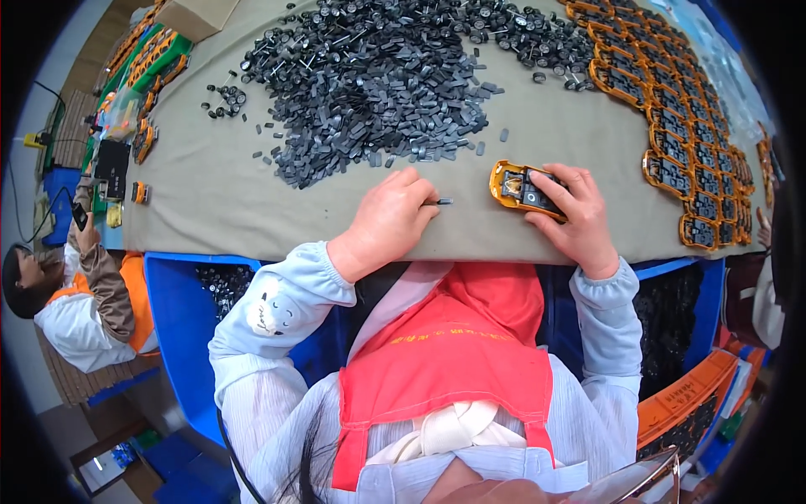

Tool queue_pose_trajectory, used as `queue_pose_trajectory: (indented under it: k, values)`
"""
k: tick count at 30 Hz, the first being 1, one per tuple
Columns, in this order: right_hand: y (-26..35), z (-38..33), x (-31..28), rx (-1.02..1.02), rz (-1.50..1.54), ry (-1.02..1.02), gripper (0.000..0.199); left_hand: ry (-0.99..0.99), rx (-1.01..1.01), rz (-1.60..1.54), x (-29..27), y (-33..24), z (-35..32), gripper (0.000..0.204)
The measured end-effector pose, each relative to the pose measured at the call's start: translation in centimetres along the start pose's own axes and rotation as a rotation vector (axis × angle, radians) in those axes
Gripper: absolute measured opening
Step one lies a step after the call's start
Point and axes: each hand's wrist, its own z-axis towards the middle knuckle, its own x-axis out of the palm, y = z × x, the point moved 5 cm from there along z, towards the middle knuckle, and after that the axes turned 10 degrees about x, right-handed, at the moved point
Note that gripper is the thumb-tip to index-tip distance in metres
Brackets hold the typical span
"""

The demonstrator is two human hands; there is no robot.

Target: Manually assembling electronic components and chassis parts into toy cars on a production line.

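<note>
My left hand (391, 217) is closed, its fingertips pinching a small dark flat piece (445, 202) just above the cloth. To the right, my right hand (579, 210) grips an orange toy car body (500, 186) with a black underside facing up. The thumb and fingers lie over its right part and hide some of it. Through an opening at its left end, small inner parts show. Beyond both hands spreads a heap of small dark grey rectangular pieces (382, 105), like the pinched one. Black toy wheels on axles (537, 42) lie behind it.
Rows of orange toy car bodies (672, 126) cover the right of the cloth-covered table (201, 185). Blue bins (180, 336) stand under its near edge. A few wheel pairs (225, 101) lie left of the heap. Another person (92, 294) sits at far left, holding a dark object.
</note>
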Motion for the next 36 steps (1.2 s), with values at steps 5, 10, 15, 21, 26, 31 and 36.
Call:
queue_pose_trajectory:
  k: [5,10,15,21,26,31,36]
  values:
    - [0.3,0.0,0.4,0.023,0.001,0.012,0.060,0.061,0.200,0.201,0.7,-0.8,0.5,0.016]
    - [0.9,0.2,0.4,0.010,0.010,0.056,0.060,0.229,0.270,0.414,1.3,-2.3,1.4,0.017]
    - [1.6,0.6,0.6,-0.058,0.027,0.091,0.062,0.322,-0.207,0.085,-0.2,-0.4,1.0,0.017]
    - [1.1,1.0,0.8,-0.053,0.080,0.114,0.063,0.215,-0.056,-0.134,-1.3,-0.2,-1.1,0.011]
    - [1.4,1.4,0.9,-0.058,0.088,0.144,0.060,0.108,0.429,0.114,-1.7,-0.3,-1.0,0.012]
    - [2.2,2.0,0.9,-0.077,0.043,0.225,0.060,0.290,0.701,0.231,-1.2,-0.9,-0.1,0.020]
    - [2.9,2.4,1.4,-0.120,0.042,0.302,0.061,0.301,0.817,0.273,-0.7,-0.7,0.2,0.022]
